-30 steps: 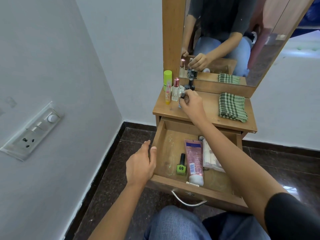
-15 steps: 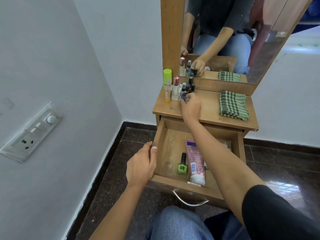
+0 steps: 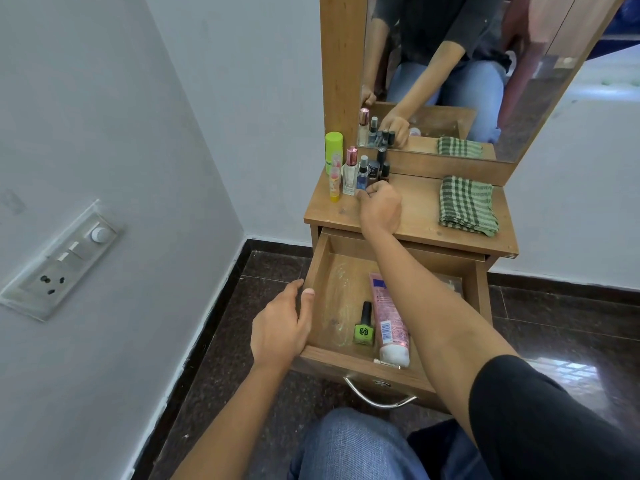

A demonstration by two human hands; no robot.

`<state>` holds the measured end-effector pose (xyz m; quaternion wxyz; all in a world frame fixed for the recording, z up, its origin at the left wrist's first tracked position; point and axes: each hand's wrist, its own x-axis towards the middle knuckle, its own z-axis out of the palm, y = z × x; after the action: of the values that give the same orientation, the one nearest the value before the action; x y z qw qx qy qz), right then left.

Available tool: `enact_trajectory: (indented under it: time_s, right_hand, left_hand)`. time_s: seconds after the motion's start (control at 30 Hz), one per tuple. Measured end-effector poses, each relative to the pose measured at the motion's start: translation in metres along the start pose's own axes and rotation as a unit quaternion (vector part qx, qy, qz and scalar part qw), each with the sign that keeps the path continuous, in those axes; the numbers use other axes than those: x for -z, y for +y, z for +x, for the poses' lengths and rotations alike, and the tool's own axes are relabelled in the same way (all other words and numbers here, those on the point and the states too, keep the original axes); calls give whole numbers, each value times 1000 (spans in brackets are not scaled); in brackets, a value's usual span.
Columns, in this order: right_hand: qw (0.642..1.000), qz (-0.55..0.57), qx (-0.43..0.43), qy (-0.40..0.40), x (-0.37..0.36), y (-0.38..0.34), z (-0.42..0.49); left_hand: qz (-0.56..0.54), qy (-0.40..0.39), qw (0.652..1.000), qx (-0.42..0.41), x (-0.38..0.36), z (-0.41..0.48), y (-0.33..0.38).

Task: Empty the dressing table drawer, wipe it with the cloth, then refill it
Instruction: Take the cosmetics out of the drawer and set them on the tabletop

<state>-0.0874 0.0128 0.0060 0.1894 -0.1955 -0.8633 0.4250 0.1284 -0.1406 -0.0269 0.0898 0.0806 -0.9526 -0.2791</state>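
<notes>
- Here, the drawer (image 3: 339,360) stands pulled out below the counter (image 3: 419,216), with a green nail polish bottle (image 3: 363,327) and a pink tube (image 3: 389,320) lying just beside each other near its front wall.
- The left hand (image 3: 280,330) has the drawer's left wall in its grip, thumb over the rim and fingers down the outside.
- The right hand (image 3: 381,206) is over the counter, well apart from the drawer's contents, with its fingers curled at the foot of a blue spray bottle (image 3: 363,174). Whether this grip holds anything cannot be told.
- Beside that bottle stand a clear perfume bottle (image 3: 350,173) with a pink cap, a lime-green canister (image 3: 334,147) and small dark bottles (image 3: 384,169).
- A folded green checked cloth (image 3: 467,206) lies on the counter's right side.
</notes>
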Motion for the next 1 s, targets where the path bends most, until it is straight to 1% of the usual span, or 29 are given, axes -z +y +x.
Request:
enact_trajectory:
  time_s: [0.13,0.23,0.33,0.4,0.47,0.5,0.53,0.57,0.6,0.63,0.67,0.7,0.73,0.77,0.8,0.87,0.93,1.0]
  right_hand:
    - [1000,-11,1,2,-1,0,1]
    - [1000,2,5,-6,1,2,0]
    - [998,55,32,-26,13,6,-6]
    - [988,132,74,-40,30,11,-17]
    - [972,179,120,-90,52,24,-34]
    - [965,167,148,-139,63,32,-43]
    - [954,128,179,-204,73,41,-52]
    - [935,68,215,-275,80,50,-61]
    - [906,-16,254,-337,86,58,-70]
    - [871,-116,290,-380,88,64,-80]
    - [830,-222,317,-402,89,70,-88]
    - [786,-317,339,-407,88,75,-96]
    - [746,-391,356,-406,86,79,-104]
    - [715,-439,362,-406,83,82,-110]
    - [697,-464,363,-409,80,85,-115]
    - [681,-481,374,-406,74,90,-123]
    - [680,-489,392,-381,70,92,-127]
    - [686,-489,397,-365,67,93,-129]
  left_hand:
    - [-4,-1,1000,2,1,0,0]
    - [-5,-1,1000,2,1,0,1]
    - [-2,-5,1000,8,2,0,1]
    - [-1,-8,1000,9,2,-1,1]
    - [0,-4,1000,7,2,-1,1]
    - [0,-2,1000,7,2,-1,1]
    - [1,-2,1000,7,2,-1,1]
    - [2,-2,1000,9,2,-1,1]
    - [3,-3,1000,11,2,-1,1]
    - [4,-4,1000,13,2,0,1]
    - [3,-5,1000,13,2,0,1]
    - [2,-5,1000,11,1,0,1]
    - [0,-6,1000,9,1,-1,1]
    - [-1,-5,1000,7,1,-1,1]
    - [-1,-5,1000,6,1,-2,1]
    - [2,-3,1000,4,1,-2,1]
    - [4,-3,1000,0,2,-1,1]
    - [3,-5,1000,0,2,-1,1]
